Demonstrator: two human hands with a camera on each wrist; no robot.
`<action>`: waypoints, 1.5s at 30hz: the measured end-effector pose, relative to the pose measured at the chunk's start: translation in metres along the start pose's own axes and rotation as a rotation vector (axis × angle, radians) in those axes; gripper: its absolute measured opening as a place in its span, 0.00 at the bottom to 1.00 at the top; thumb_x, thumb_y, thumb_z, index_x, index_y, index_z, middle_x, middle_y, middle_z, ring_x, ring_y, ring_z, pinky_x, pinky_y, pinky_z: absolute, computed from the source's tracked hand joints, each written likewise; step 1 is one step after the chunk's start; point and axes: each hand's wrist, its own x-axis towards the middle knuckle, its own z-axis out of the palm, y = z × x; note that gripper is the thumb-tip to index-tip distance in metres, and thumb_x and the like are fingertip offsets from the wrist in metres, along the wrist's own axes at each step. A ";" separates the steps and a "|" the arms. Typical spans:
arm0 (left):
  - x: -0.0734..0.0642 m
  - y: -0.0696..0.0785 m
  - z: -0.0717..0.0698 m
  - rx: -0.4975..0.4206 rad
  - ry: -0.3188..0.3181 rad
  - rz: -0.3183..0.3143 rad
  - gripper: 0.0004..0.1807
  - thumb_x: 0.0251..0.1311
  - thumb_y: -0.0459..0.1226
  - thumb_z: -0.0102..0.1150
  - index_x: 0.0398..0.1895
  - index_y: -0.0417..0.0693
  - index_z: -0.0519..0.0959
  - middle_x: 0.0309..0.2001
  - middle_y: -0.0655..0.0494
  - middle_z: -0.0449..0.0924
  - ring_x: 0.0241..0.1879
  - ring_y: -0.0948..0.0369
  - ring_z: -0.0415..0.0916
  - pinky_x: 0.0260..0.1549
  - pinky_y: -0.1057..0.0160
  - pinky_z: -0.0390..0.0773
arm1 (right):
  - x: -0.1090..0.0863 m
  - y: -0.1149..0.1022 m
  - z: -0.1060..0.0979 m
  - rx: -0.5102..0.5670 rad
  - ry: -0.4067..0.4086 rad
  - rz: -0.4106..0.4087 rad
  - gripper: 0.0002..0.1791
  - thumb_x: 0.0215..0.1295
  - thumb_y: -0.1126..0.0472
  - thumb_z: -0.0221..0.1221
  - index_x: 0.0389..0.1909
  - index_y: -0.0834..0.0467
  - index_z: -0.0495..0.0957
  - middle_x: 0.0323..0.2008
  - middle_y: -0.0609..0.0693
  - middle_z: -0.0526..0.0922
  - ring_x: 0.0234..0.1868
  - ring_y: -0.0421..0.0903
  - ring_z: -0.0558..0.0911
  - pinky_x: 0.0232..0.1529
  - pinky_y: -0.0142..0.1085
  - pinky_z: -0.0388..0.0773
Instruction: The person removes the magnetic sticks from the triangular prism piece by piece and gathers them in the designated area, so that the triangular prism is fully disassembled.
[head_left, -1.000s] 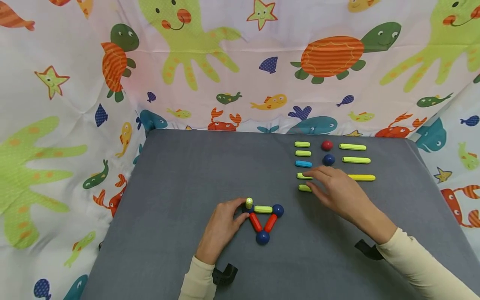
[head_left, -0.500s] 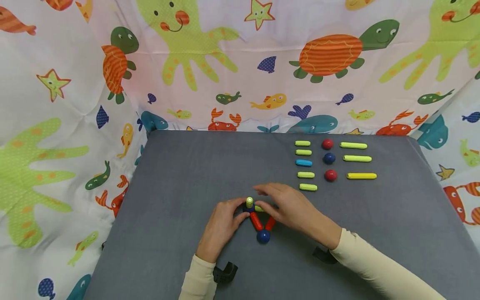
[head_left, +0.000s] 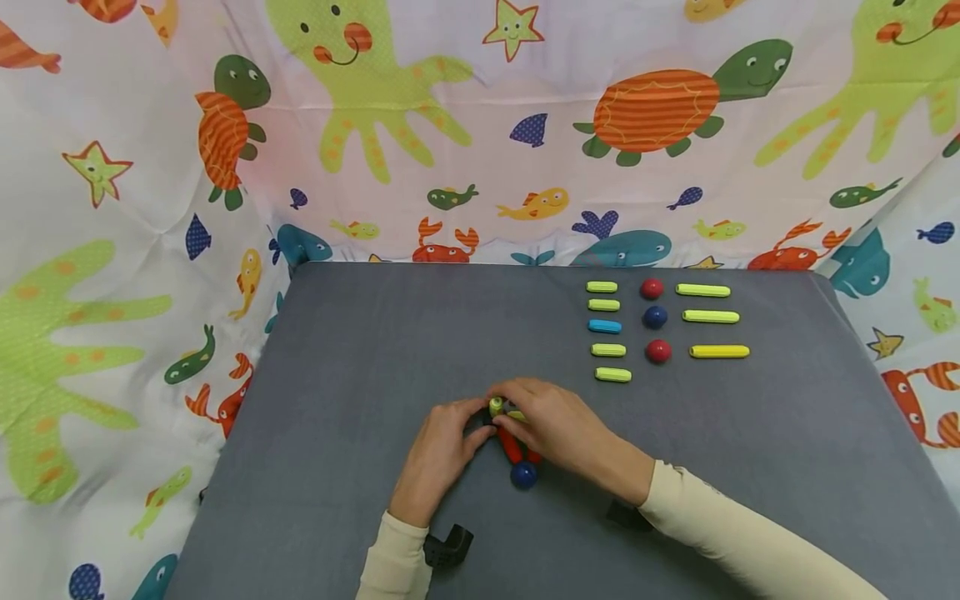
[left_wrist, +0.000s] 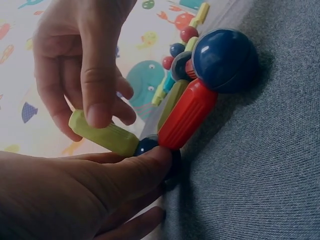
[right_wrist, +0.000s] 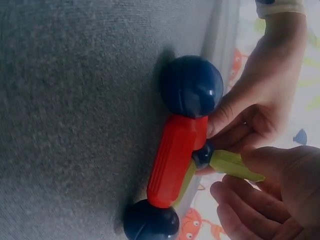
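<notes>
Left hand [head_left: 433,454] and right hand [head_left: 566,425] meet at one corner of the rod-and-ball triangle [head_left: 510,446]

From the left, then: the left hand has thumb and fingers pinching a navy corner ball [left_wrist: 146,145], right down at the cloth. Next to it, the right hand grips a short standing lime rod [left_wrist: 102,134] between thumb and fingers, and that rod rises from the very same ball! Two red rods [right_wrist: 169,165] run to the front ball [head_left: 523,476], nearest the person, while a flat lime rod [left_wrist: 171,106] spans the back. The right hand blocks the right-corner ball [right_wrist: 150,222] from the head camera, but the wrist views catch it. Black wrist mounts [head_left: 448,547] and cream sleeves [head_left: 397,558] on both arms. Farther right, well apart from the hands, the spares line up in three columns: short rods [head_left: 608,350], balls [head_left: 658,351], long rods [head_left: 711,317].

Underneath it all, a grey cloth-covered table [head_left: 360,350], the triangle lying near its middle; around it, a white curtain [head_left: 442,25] alive with printed sea animals.

Now the count! In the triangle: three navy balls, two red rods, one lime rod lying, one standing. Among the spares, left to right: five short rods, four lime and one blue; three balls, two red and one navy; three long rods, two lime and one yellow.
</notes>
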 end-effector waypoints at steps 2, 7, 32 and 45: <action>0.000 -0.001 0.000 -0.010 -0.009 -0.010 0.19 0.64 0.37 0.74 0.59 0.52 0.87 0.52 0.52 0.90 0.47 0.55 0.88 0.47 0.54 0.86 | -0.001 0.000 0.001 0.007 -0.008 0.002 0.16 0.70 0.57 0.71 0.55 0.53 0.81 0.46 0.47 0.87 0.44 0.44 0.86 0.44 0.42 0.86; 0.000 -0.001 -0.001 -0.023 -0.015 -0.024 0.19 0.65 0.40 0.73 0.60 0.54 0.87 0.53 0.53 0.90 0.47 0.57 0.88 0.47 0.57 0.86 | -0.004 -0.001 0.005 0.022 -0.031 0.008 0.15 0.70 0.58 0.71 0.53 0.53 0.78 0.42 0.44 0.85 0.38 0.42 0.84 0.41 0.39 0.84; 0.003 0.000 0.000 -0.030 -0.023 -0.062 0.21 0.63 0.40 0.75 0.60 0.55 0.87 0.52 0.55 0.90 0.39 0.64 0.87 0.42 0.61 0.85 | -0.012 0.000 0.008 0.055 -0.059 -0.021 0.14 0.71 0.63 0.69 0.47 0.56 0.73 0.40 0.48 0.87 0.31 0.39 0.86 0.29 0.31 0.82; 0.004 0.001 0.000 -0.037 -0.031 -0.057 0.21 0.64 0.38 0.75 0.60 0.53 0.87 0.53 0.54 0.89 0.47 0.58 0.88 0.45 0.57 0.86 | -0.017 0.005 -0.003 0.101 -0.047 0.027 0.13 0.72 0.64 0.68 0.44 0.55 0.72 0.36 0.47 0.86 0.24 0.34 0.78 0.24 0.26 0.75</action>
